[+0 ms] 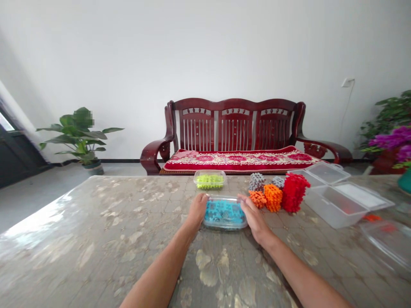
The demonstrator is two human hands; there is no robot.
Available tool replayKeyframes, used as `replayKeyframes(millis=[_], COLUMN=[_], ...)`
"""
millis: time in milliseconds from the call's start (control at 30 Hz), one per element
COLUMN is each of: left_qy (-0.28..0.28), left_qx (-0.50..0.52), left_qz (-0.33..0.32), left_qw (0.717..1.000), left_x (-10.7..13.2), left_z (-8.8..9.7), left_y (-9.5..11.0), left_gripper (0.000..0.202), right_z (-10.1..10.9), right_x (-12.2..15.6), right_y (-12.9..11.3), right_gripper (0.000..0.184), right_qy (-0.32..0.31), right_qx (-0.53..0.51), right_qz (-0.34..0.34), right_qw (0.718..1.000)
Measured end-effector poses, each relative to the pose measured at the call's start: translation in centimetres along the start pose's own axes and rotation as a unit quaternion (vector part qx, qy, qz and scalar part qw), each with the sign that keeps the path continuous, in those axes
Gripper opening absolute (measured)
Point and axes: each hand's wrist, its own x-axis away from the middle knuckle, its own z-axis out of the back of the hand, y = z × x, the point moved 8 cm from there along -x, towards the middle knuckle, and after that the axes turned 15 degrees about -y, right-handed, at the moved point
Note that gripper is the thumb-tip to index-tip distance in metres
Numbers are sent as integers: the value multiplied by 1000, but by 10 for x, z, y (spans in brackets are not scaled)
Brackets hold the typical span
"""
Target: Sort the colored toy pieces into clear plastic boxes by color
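Note:
Between my two hands is a clear plastic container [224, 212] with a lid on it, filled with blue interlocking pieces. My left hand [197, 210] grips its left side and my right hand [255, 217] grips its right side, fingers wrapped on the edges. Just behind it on the table sits another clear container [209, 180] holding yellow-green pieces. To the right of my right hand stand blocks built of similar pieces: a red block [294, 192], an orange block [272, 198], a smaller orange block [257, 199] and a grey block [257, 182].
A translucent box [334, 211] with its lid swung back is on the right of the table [122, 231]. A clear lid [390, 244] and an orange piece [372, 217] lie near it. Beyond the table stand a wooden bench [234, 124] and a potted plant [85, 141].

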Motion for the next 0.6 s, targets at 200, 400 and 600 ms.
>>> replayKeyframes(millis=[200, 400, 600], left_qy=[-5, -20, -30], left_qx=[-15, -33, -22], left_qz=[-18, -23, -18], left_qw=[1000, 999, 999], left_x=[1, -2, -6], left_z=[0, 0, -1], left_y=[4, 1, -2], left_gripper=[26, 26, 22], right_z=[5, 6, 5], right_x=[0, -14, -21], right_y=[-10, -8, -5], right_gripper=[56, 41, 33], right_qy=[27, 17, 10], right_qx=[-55, -45, -31], right_qz=[-17, -36, -49], right_qw=[998, 998, 998])
